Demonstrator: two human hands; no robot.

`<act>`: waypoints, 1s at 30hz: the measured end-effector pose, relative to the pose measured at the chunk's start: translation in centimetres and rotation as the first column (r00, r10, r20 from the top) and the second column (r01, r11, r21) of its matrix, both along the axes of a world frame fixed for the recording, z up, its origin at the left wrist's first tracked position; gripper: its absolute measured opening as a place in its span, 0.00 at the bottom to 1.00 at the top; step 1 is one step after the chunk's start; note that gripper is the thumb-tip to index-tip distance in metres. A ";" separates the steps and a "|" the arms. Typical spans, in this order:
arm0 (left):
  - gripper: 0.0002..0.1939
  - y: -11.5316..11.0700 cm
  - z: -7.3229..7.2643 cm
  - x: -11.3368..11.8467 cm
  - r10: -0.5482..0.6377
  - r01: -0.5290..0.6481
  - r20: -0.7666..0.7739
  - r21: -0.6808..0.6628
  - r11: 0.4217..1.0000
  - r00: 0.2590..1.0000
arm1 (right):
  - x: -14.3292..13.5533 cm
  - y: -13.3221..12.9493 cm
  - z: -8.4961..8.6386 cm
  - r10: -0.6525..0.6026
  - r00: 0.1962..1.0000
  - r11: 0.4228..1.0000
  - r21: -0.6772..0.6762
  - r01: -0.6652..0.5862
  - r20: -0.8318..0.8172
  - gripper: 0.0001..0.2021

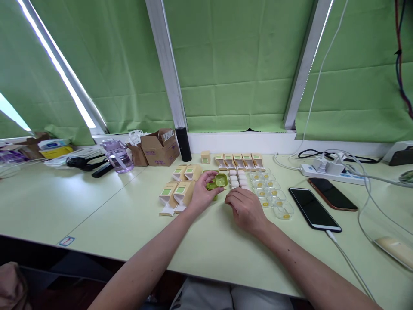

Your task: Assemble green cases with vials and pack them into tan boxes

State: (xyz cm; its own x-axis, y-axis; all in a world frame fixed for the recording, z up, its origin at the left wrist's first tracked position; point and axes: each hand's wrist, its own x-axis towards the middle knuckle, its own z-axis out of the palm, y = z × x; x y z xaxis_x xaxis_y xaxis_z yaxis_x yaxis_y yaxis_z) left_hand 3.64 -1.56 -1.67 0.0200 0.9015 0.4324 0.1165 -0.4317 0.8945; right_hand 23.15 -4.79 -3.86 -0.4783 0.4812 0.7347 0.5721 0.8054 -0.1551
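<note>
A square, open olive-green plastic case (221, 180) is gripped between thumb and fingers of the left hand (202, 193); right hand (246, 209) curled, contents unclear.

No words or numbers can be read. On the cardboard box (160, 151) at the back edge of the desk (129, 232), left of its middle, a white label (168, 135) with dark markings sits near the top, and small purple print shows lower down; both are too small to make out. Near the front edge, towards the left, a blue-bordered sticker (67, 241) bears a red mark, its meaning unclear. The small cartons (184, 193) near the desk's middle show green squares, any lettering illegible.
</note>
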 end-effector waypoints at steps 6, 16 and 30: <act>0.26 -0.6 0.2 0.2 0.014 -0.015 -0.056 -0.007 1.000 0.998 | 0.7 -0.4 1.0 0.073 0.957 0.983 -0.144 -0.117 -0.281 0.14; 0.25 -0.8 -0.2 0.2 0.012 -0.007 -0.142 0.036 0.999 0.990 | 0.6 -0.2 1.5 -0.104 0.693 0.861 -0.414 -0.297 -0.713 0.09; 0.25 -1.1 -0.2 0.8 -0.009 0.029 -0.178 0.113 0.993 0.984 | 1.0 1.4 0.9 -0.311 0.538 0.720 -0.564 -0.404 -0.783 0.24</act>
State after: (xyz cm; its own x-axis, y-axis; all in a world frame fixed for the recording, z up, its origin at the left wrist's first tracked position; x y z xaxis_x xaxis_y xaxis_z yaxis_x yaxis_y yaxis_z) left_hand 4.41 -2.67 -1.90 0.1218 0.8450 0.5208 0.2591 -0.5335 0.8051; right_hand 24.14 -3.41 -3.01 0.0913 0.9508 0.2961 -0.1323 0.3063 -0.9427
